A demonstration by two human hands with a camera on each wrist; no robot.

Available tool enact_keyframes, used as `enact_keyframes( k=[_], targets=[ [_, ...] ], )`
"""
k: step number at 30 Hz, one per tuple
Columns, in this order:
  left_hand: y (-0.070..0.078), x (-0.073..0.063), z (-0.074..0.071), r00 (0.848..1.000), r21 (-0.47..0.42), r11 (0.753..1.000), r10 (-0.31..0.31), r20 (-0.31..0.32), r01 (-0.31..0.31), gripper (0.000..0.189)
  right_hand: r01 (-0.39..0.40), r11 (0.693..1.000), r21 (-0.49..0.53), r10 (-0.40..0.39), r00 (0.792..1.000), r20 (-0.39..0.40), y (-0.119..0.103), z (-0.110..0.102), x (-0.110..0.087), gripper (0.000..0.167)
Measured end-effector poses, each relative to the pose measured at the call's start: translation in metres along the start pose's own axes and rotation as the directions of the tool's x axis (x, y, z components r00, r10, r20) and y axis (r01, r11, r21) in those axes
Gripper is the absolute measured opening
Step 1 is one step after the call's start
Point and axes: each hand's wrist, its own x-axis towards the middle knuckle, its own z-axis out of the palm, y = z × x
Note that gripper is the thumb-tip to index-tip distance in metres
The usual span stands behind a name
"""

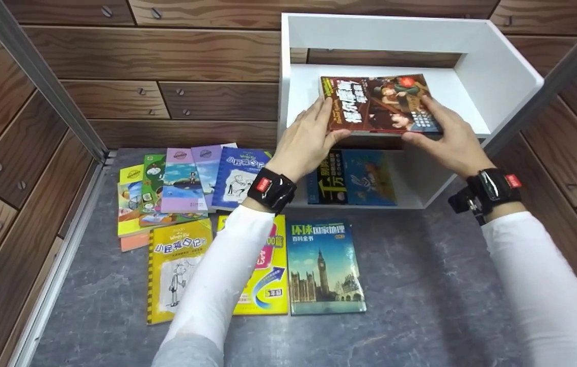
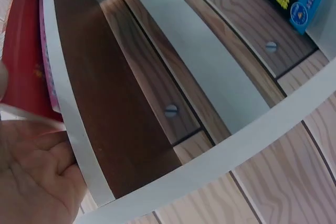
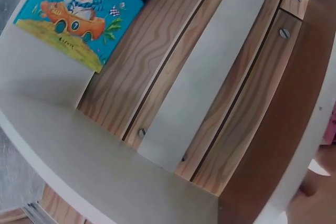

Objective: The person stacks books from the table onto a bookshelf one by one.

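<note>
On the upper board of the white shelf (image 1: 515, 76) lies a brown-red comic-style book (image 1: 370, 104), cover up. My left hand (image 1: 306, 135) holds its left front corner, fingers along the side and thumb at the front edge. My right hand (image 1: 449, 135) holds the right front corner, with fingers on the right side and thumb at the front edge. In the left wrist view, a red cover (image 2: 23, 45) stands out over the board edge, with a pink-edged book (image 2: 48, 51) between it and the board. The left palm (image 2: 39, 177) shows beside them.
Below, a black-and-yellow book (image 1: 326, 178) and a blue rabbit book (image 1: 372, 178) sit in the lower compartment. On the grey floor are a Big Ben book (image 1: 324, 275), yellow books (image 1: 158, 275), a blue book (image 1: 232, 178) and several overlapping books (image 1: 184, 178). Wood-patterned walls (image 1: 166, 53) surround the shelf.
</note>
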Motion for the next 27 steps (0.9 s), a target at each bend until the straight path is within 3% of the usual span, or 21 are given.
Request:
enact_keyframes(
  k=[8, 17, 27],
  targets=[
    [0.003, 0.001, 0.004, 0.999, 0.041, 0.999, -0.005, -0.044, 0.007, 0.085, -0.026, 0.999, -0.02, 0.026, 1.0, -0.012, 0.002, 0.003, 0.002, 0.094],
    [0.005, 0.002, 0.008, 0.995, 0.022, 0.997, -0.077, -0.063, 0.079, 0.077, -0.068, 0.997, -0.036, 0.066, 0.997, -0.032, 0.002, 0.012, 0.004, 0.096],
    [0.01, 0.006, 0.01, 0.979, 0.043, 0.997, -0.049, -0.199, 0.059, 0.058, -0.136, 0.991, -0.007, 0.135, 0.988, -0.07, -0.005, 0.008, 0.005, 0.091]
  ],
)
